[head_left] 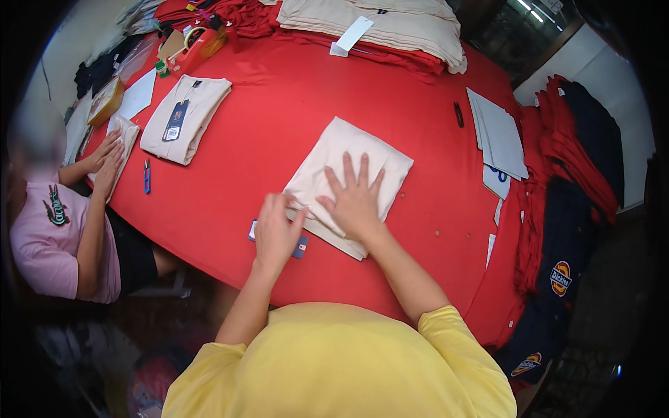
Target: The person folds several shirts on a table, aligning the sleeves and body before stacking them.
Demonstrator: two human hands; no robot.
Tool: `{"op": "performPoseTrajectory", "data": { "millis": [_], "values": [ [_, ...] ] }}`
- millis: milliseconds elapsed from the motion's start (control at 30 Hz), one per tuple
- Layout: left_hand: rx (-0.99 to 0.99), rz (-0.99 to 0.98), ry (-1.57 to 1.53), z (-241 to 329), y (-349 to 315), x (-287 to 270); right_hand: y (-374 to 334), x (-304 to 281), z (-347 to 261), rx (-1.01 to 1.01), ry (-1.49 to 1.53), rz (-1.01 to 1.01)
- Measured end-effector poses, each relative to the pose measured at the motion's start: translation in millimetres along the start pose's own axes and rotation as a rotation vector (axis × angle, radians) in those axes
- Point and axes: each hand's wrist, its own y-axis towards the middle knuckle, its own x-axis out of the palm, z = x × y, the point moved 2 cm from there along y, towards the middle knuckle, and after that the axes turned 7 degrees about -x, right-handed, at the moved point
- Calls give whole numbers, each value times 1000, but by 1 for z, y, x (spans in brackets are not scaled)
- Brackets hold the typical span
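Note:
A cream garment (326, 160), folded into a near square, lies in front of me on the red-covered table. My right hand (357, 198) presses flat on top of it with the fingers spread. At its left lower edge my left hand (276, 228) has curled fingers and thumb on the cloth, gripping the edge; the fingertips are partly hidden. A dark blue hang tag (300, 247) sticks out beside the left hand, partly covered by it.
A folded cream garment (202, 108) with a navy tag lies left, near blue snips (147, 176). A co-worker in pink (59, 237) presses a wrapped bundle. A cream stack (404, 24) stands at the back; right are white sheets (498, 132), a dark tool (458, 115) and red garments (533, 209).

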Motion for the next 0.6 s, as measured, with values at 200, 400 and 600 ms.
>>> {"op": "performPoseTrajectory", "data": {
  "millis": [200, 400, 600],
  "values": [
    [-169, -240, -4, -15, 11, 13, -2, -12, 28, -247, 155, -33],
    [-318, -410, -293, -42, -1, 16, -67, -40, 63, 345, 428, 295],
    [-192, -499, -243, -34, 0, 14, -135, -27, 44, 799, 1205, 114]
  ]
}}
